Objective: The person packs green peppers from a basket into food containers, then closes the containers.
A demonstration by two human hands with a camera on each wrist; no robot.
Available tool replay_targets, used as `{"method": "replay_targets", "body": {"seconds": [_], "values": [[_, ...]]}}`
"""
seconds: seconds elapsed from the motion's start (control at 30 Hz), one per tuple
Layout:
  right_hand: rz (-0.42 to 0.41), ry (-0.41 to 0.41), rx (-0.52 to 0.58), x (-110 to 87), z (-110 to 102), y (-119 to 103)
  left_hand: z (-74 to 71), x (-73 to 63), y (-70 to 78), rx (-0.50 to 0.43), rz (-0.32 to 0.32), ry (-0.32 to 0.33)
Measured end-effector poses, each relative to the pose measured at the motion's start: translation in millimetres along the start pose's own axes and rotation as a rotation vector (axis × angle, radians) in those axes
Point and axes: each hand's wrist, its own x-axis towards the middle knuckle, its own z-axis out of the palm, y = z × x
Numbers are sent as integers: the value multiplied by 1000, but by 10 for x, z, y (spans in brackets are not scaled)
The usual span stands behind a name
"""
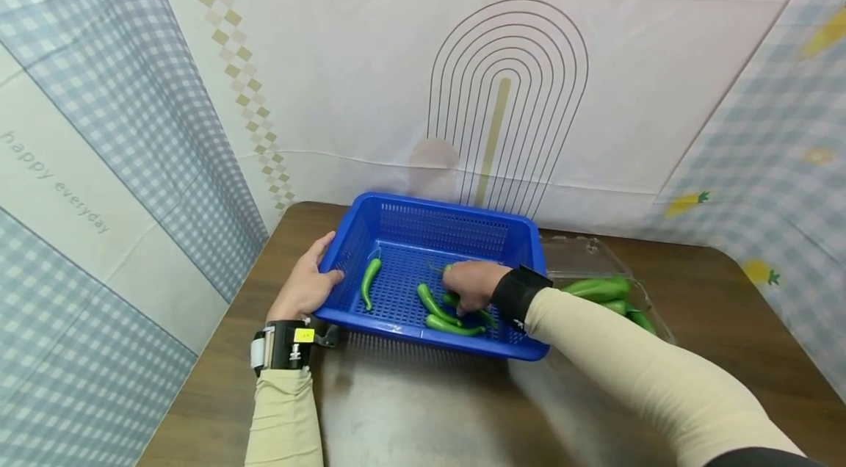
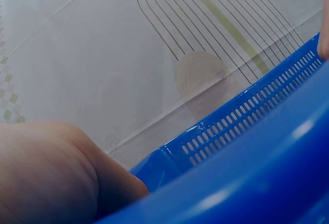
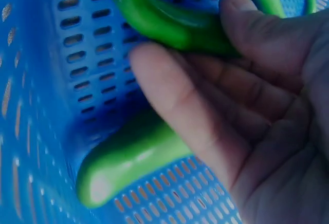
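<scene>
A blue slotted basket [image 1: 423, 228] stands on the table with several long green peppers inside. My left hand [image 1: 305, 283] grips its left rim, thumb over the edge and fingers along the outside. My right hand [image 1: 474, 283] is down inside the basket, toward its right side. In the right wrist view its thumb and fingers lie about one end of a curved green pepper [image 3: 154, 23], partly hidden by the thumb. Another pepper [image 3: 133, 157] lies below the fingers. One pepper [image 1: 370, 283] lies apart at the left, and two more, a curved one [image 1: 436, 304] and a front one [image 1: 454, 326], lie beside the hand.
To the right of the basket, a clear plastic container [image 1: 644, 298] holds more and larger green peppers [image 1: 598, 289], partly covered by the right forearm. Its transparent lid [image 1: 588, 255] lies behind it. A patterned cloth [image 1: 370, 70] hangs behind the brown table [image 1: 714, 291].
</scene>
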Motion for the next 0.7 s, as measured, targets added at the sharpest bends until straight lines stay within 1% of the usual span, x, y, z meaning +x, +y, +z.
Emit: {"method": "replay_targets", "body": {"seconds": [0.13, 0.4, 0.57, 0.7], "values": [[5, 17, -74, 17, 54, 0, 17, 12, 13, 4, 4, -4], [55, 26, -54, 68, 58, -57, -2, 7, 30, 9, 1, -7], [96, -14, -32, 111, 26, -105, -6, -7, 27, 15, 0, -10], [123, -28, -17, 152, 15, -112, -6, -5, 18, 9, 6, -7]]}}
